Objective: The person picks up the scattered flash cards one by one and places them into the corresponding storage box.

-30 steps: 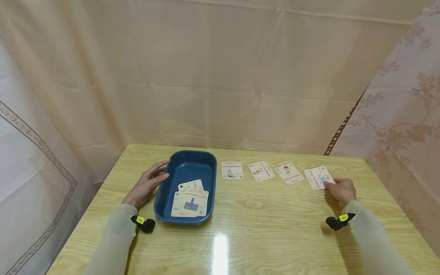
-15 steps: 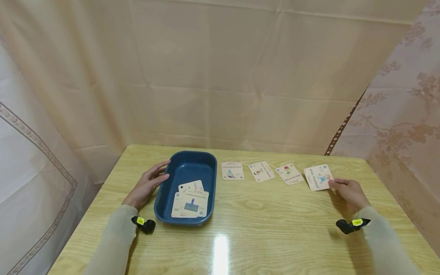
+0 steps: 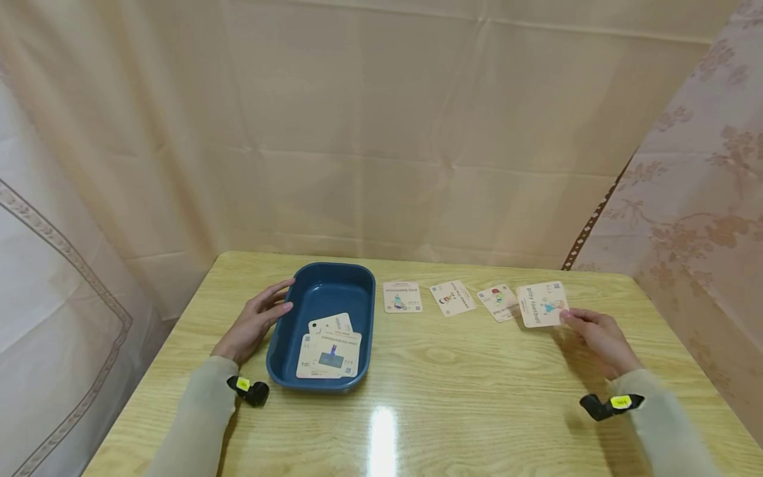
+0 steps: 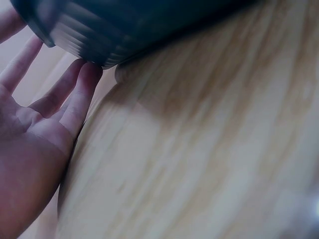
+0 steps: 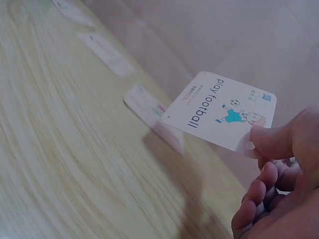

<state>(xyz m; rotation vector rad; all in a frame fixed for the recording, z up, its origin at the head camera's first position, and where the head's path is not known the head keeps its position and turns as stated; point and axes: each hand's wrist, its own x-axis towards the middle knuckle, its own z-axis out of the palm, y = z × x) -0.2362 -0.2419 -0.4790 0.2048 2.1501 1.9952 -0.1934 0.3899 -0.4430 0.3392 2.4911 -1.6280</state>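
Note:
My right hand (image 3: 602, 338) pinches a flashcard (image 3: 542, 304) between thumb and fingers, raised off the table. In the right wrist view it reads "play football" beside a drawing of a child with a ball. In the head view it overlaps the right edge of another flashcard (image 3: 496, 303). My left hand (image 3: 256, 320) rests against the left side of a blue plastic tray (image 3: 274, 368), its thumb and fingertips at the rim. Seen from the left wrist, its fingers (image 4: 89, 79) touch the tray's outer wall. Several flashcards (image 3: 335, 356) lie overlapping in the tray's near end.
Two more flashcards, one (image 3: 402, 297) beside the tray and one (image 3: 453, 297) further right, lie along the back of the wooden table (image 3: 477, 411). A beige curtain (image 3: 357, 132) hangs behind the table. Patterned cloth (image 3: 703, 199) hangs at the right.
My right hand has lifted the "play football" card off the table and shifted it slightly left, over the neighbouring card's edge. My left hand and the tray have stayed in place.

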